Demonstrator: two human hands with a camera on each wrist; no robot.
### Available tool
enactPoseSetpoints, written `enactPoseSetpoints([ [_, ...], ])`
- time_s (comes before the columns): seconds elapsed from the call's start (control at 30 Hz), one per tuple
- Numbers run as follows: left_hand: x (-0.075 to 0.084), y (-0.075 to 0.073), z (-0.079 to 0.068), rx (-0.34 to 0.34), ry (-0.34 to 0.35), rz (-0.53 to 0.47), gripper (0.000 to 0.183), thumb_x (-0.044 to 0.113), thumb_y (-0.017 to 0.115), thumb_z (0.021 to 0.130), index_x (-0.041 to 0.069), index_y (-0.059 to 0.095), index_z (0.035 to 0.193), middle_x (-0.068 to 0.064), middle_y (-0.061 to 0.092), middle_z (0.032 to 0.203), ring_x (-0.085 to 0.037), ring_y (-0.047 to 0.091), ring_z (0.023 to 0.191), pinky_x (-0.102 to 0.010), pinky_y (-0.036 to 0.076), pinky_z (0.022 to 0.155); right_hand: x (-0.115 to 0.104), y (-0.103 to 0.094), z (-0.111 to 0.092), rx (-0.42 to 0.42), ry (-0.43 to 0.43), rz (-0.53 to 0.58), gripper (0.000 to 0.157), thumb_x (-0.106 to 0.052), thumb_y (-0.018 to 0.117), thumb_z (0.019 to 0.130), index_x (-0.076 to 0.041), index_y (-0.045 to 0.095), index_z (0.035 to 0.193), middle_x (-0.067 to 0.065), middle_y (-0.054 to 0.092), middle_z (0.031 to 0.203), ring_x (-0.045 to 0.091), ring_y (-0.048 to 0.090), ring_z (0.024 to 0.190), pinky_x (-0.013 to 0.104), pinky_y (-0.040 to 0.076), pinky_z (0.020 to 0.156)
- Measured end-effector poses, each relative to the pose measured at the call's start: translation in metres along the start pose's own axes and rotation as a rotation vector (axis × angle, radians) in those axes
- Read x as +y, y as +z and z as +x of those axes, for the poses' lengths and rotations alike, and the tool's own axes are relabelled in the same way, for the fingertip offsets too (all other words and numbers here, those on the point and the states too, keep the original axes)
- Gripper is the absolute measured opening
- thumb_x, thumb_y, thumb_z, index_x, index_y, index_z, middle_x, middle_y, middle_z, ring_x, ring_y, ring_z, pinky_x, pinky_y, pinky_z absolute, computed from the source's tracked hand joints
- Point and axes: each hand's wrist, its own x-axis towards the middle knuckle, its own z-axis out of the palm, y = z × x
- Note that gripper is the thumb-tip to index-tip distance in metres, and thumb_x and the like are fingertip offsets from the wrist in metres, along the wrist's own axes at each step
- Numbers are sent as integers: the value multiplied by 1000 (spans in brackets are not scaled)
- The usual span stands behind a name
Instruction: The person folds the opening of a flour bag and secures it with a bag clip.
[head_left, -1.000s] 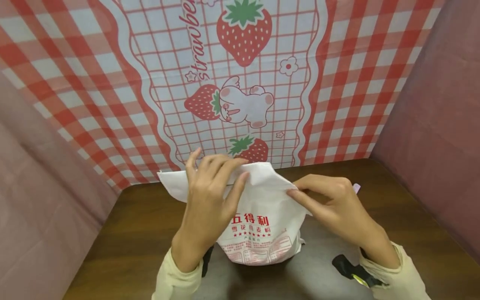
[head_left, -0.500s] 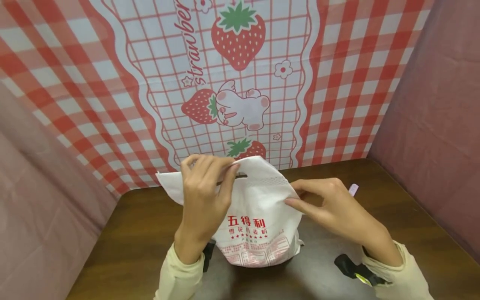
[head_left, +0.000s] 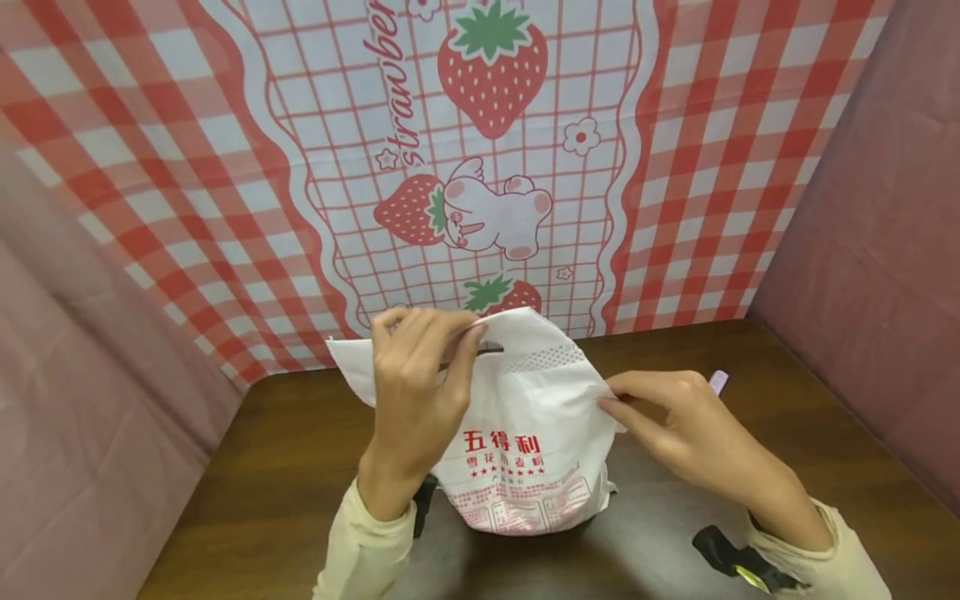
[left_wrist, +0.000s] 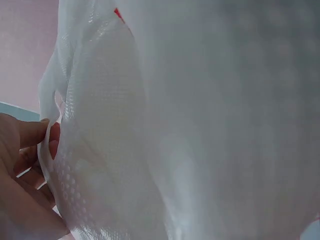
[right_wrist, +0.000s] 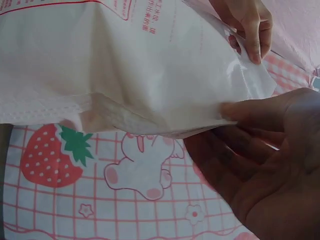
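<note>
A white bag [head_left: 525, 417] with red Chinese print stands upright on the table, a handle slot cut near its top edge. My left hand [head_left: 416, 392] pinches that top edge beside the slot, thumb in front and fingers behind. At the bag's right side edge, my right hand [head_left: 675, 425] pinches the material between thumb and fingers. In the left wrist view the left hand [left_wrist: 25, 170] grips the strip at the handle hole, and the white bag [left_wrist: 110, 125] fills most of the picture. The right wrist view shows the right hand [right_wrist: 265, 155] holding the bag's edge [right_wrist: 175, 134].
The dark wooden table [head_left: 292, 467] carries the bag. Behind it hangs a red-and-white strawberry cloth [head_left: 487, 200], with pink cloth [head_left: 877, 208] at the sides. A small pale purple object [head_left: 717, 382] lies behind the right hand.
My left fingers have closed on the bag's top edge, and the handle slot now shows. My right hand keeps its pinch and sits slightly further right and lower.
</note>
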Motion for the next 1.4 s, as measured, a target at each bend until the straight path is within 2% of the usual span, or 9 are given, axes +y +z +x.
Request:
enactPoseSetpoints([
  [0.13, 0, 0, 0, 28, 14, 3, 9, 10, 68, 94, 3, 71, 88, -4, 67, 76, -19, 58, 68, -48, 36, 86, -2, 0, -5, 17, 15, -77, 33, 10, 78, 73, -10, 74, 98, -6, 73, 92, 5, 67, 82, 11, 49, 77],
  [0.23, -1, -1, 0, 35, 14, 1, 12, 11, 67, 95, 2, 71, 88, -5, 67, 76, -20, 59, 69, -48, 36, 86, -1, -2, -9, 26, 27, -109, 30, 7, 79, 74, -11, 75, 98, -7, 74, 92, 2, 66, 79, 10, 48, 73],
  [0.43, 0, -2, 1, 18, -6, -24, 9, 11, 69, 93, 4, 72, 88, -4, 68, 77, -18, 57, 67, -47, 36, 86, 6, -10, -15, 9, -3, -74, 34, 9, 80, 73, -13, 77, 98, -8, 74, 90, -2, 63, 76, 12, 49, 68],
  [0.6, 1, -6, -2, 16, 11, -15, 10, 12, 69, 94, 5, 73, 88, -2, 67, 75, -16, 53, 64, -48, 36, 85, 10, -14, -16, -9, -14, -40, 38, 10, 80, 72, -15, 77, 100, -10, 74, 91, -4, 63, 76, 11, 49, 66],
  [0.87, -2, -17, -9, 24, 49, -14, 10, 11, 68, 94, 4, 72, 88, -3, 68, 76, -16, 54, 65, -48, 36, 85, 7, -7, -14, -7, -50, -22, 39, 13, 78, 72, -10, 75, 104, -7, 74, 96, 3, 68, 81, 12, 51, 72],
  [1.03, 2, -18, -7, -24, 36, -14, 8, 10, 68, 94, 5, 71, 90, -3, 66, 76, -17, 54, 66, -47, 38, 85, 3, -2, -14, 15, -27, -32, 34, 5, 81, 73, -13, 73, 102, -9, 72, 94, -1, 64, 76, 14, 51, 68],
  [1.13, 7, -20, -6, -67, 38, -18, 6, 9, 68, 93, 5, 72, 95, -3, 69, 82, -18, 59, 72, -47, 38, 86, 3, 0, -14, 23, -15, -39, 34, 3, 82, 73, -15, 72, 100, -11, 70, 92, -2, 61, 74, 13, 50, 67],
  [1.3, 17, -25, -4, -206, 75, -14, 22, 13, 73, 89, 7, 72, 110, -2, 73, 101, -19, 63, 87, -46, 38, 89, 4, 1, -14, 36, -27, -64, 31, 3, 81, 73, -15, 72, 96, -12, 69, 89, -2, 58, 72, 13, 48, 65],
  [1.4, 21, -26, -1, -226, 100, 11, 18, 10, 74, 87, 8, 71, 105, -3, 73, 96, -19, 63, 83, -45, 40, 90, 5, 2, -14, 38, -38, -71, 30, 3, 80, 73, -15, 71, 95, -12, 69, 87, -2, 58, 71, 13, 48, 64],
])
